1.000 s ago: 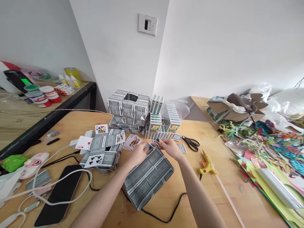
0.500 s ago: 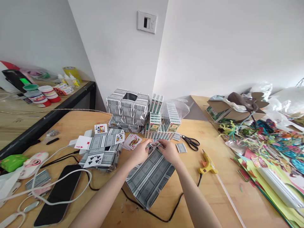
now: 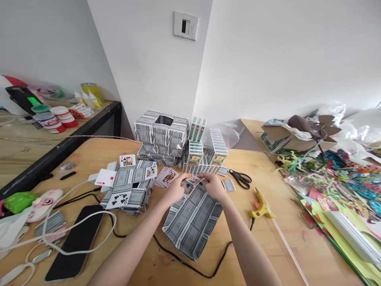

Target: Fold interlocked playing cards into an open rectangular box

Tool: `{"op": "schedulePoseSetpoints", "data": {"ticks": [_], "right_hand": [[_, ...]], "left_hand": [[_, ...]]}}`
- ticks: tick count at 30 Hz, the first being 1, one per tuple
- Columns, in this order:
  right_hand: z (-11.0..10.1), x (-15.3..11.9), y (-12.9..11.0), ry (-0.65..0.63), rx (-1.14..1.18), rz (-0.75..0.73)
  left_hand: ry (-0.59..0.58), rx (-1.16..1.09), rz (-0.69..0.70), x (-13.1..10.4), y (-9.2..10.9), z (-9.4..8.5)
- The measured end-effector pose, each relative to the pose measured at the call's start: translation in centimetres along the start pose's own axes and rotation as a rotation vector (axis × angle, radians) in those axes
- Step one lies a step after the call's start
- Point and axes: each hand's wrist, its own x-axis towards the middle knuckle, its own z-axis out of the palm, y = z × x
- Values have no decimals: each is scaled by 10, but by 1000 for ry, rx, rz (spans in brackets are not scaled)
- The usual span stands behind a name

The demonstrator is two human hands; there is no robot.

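Note:
In front of me a box made of playing cards, grey patterned backs showing, rests tilted on the table. My left hand is closed at its far left edge, and my right hand is closed at its far right edge. Between my fingertips a face card shows along the far rim. My fingertips are partly hidden behind that edge. Just left of my left hand lie loose queen cards. Beyond my right hand a face-down card lies near black-handled scissors.
A yellow glue gun with a clear stick lies right; its black cord runs under the card box. Stacked card-built boxes and green-white card packs stand behind. A phone and white cables lie left, coloured paper far right.
The card box has turned slightly and its near end has shifted a little to the right. Both hands keep their grip at the far edge. The view has moved slightly.

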Motion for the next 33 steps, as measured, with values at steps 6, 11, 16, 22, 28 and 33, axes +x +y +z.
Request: {"op": "schedulePoseSetpoints", "data": {"ticks": [6,11,16,22,28,33], "right_hand": [[-4,6,5,-30,-67,55],[-9,8,3,-121,12,-1],[-11,14,2,-235,16,-57],[-3,2,-14,-184,-284,-137],[18,-17,-20,-138,-568,-124],[45,-23,-24,-15,-717,-56]], "left_hand": [[13,20,-9,2,-8,4],[1,52,-9,3,-9,7],[-15,89,-10,4,-10,9],[66,70,-46,3,-16,19],[-5,264,-143,2,-15,23],[37,251,-188,0,-12,24]]}}
